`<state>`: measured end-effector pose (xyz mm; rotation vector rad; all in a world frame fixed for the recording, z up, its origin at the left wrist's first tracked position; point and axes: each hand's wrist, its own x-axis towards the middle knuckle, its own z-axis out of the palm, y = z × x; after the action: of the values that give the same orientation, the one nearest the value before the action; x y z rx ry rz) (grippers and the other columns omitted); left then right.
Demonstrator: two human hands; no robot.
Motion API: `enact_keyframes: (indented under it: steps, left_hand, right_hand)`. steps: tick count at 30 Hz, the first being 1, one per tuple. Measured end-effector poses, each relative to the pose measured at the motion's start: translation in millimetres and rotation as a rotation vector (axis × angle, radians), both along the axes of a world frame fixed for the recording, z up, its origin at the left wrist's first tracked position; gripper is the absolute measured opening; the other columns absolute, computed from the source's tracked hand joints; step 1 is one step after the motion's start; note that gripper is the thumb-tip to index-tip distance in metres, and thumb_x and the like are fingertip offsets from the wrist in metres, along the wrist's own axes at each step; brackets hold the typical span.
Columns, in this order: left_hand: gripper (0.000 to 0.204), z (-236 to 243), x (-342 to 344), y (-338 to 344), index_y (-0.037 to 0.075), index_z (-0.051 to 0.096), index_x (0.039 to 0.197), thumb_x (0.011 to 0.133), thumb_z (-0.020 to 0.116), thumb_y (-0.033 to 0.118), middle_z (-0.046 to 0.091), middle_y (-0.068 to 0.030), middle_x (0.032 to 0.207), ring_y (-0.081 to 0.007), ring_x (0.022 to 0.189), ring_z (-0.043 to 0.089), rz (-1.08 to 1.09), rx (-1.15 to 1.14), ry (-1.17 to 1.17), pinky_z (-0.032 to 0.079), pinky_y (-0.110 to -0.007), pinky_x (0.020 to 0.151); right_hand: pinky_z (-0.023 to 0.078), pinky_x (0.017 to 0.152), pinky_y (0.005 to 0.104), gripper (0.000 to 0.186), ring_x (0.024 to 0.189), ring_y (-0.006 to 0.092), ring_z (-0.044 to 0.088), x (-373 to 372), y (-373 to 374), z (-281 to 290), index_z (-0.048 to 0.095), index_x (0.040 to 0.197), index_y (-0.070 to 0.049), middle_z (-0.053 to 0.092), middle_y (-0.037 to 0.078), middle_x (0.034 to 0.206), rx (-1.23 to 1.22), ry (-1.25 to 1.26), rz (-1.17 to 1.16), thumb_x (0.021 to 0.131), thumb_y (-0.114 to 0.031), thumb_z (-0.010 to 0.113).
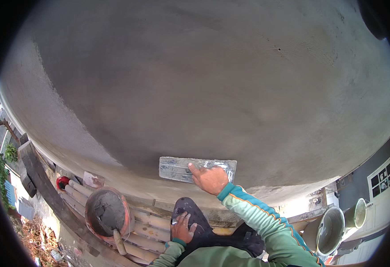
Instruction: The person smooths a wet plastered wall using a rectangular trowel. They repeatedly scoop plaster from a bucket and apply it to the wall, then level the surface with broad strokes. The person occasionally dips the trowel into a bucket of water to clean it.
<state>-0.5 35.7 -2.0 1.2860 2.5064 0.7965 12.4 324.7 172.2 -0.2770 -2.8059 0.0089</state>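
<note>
My right hand (210, 179) is closed on a rectangular plastering trowel (170, 169), its index finger stretched along the back. The trowel's flat, mortar-smeared blade lies against the grey wall (195, 98), low on a darker, damp-looking coat of plaster. My left hand (182, 228) rests on my dark-trousered knee, fingers apart; a small pale spot beside them is too small to name. To the left of that knee stands a reddish bucket (128, 218) of wet grey mortar (108, 212). A wooden-handled tool (119, 242) leans at its rim.
Round bamboo-like poles (150, 220) form the platform beneath me. A thick timber (55, 191) slants along the left. On the right are a grey bucket (330, 231) and a smaller pail (359, 213). A red object (62, 182) lies at the far left, near the wall's base.
</note>
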Motion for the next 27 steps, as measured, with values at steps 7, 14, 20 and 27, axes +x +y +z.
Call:
enact_keyframes:
  steps: [7,14,20,27]
  left_hand:
    - [0.061,4.4,9.5,9.4,0.011,0.065,0.146,0.097,0.074,0.044,0.056,-0.0112,0.16,-0.0355,0.146,0.052,0.004,-0.059,-0.07,0.037,-0.062,0.117]
    - [0.063,-1.2,10.7,5.1,0.01,0.064,0.148,0.096,0.075,0.044,0.056,-0.0098,0.16,-0.0388,0.146,0.051,-0.003,-0.029,-0.074,0.037,-0.061,0.118]
    - [0.063,5.1,9.2,7.0,0.008,0.066,0.145,0.094,0.077,0.043,0.057,-0.0133,0.157,-0.0389,0.143,0.053,-0.01,-0.041,-0.052,0.039,-0.057,0.118]
    - [0.06,-4.0,5.4,2.4,0.008,0.066,0.145,0.096,0.076,0.041,0.06,-0.0135,0.154,-0.0383,0.142,0.054,0.021,-0.005,-0.025,0.041,-0.057,0.116]
  right_hand:
    - [0.049,0.062,0.0227,0.05,0.069,0.0052,0.057,136.9,85.6,127.1,0.057,0.157,0.001,0.074,0.0,0.094,-0.72,1.341,-0.181,0.109,-0.01,0.067]
    - [0.058,0.085,0.0275,0.048,0.087,0.0135,0.072,95.4,85.9,77.0,0.065,0.15,0.001,0.082,0.013,0.122,-0.339,1.011,-0.193,0.102,-0.004,0.072]
    - [0.055,0.056,0.0409,0.057,0.055,0.0271,0.069,-17.5,3.0,13.1,0.064,0.152,-0.02,0.072,0.005,0.075,0.14,0.218,-0.073,0.099,-0.036,0.074]
    - [0.062,0.078,0.0373,0.047,0.086,0.0297,0.081,46.9,7.1,96.8,0.073,0.143,-0.007,0.083,0.017,0.105,-0.334,0.778,-0.085,0.096,-0.016,0.08]
